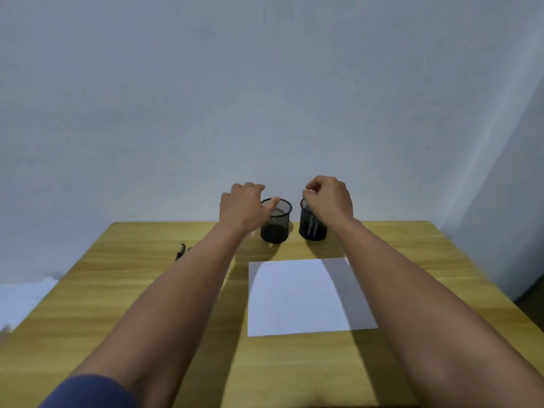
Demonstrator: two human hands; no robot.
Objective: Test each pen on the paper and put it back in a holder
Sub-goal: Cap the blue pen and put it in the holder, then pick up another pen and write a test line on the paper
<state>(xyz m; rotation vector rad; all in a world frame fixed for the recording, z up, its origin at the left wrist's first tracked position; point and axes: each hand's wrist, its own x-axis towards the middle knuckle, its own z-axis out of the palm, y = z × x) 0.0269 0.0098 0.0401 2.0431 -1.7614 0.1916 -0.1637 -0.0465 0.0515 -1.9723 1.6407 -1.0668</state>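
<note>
Head view shows both your arms stretched toward the far edge of the tabletop (117, 290), where two black mesh holders stand side by side, just apart. Your left hand (241, 207) rests against the left holder (276, 223), thumb at its rim, the other fingers (250, 187) curled loosely over the far side; they seem to wrap the cup, though blur keeps you from seeing a firm clasp. Your right hand (329, 198) hovers over the mouth of the right holder (312, 225), its fingers (313, 189) pinched together above the rim. Pale pens (312, 226) show through the mesh just below them, but you cannot tell whether the pinch closes on one. The paper (303, 298) lies flat nearer to you, in front of the holders, under your right forearm. Another dark pen (180, 252) lies on the wood toward the left edge, well apart from both hands.
</note>
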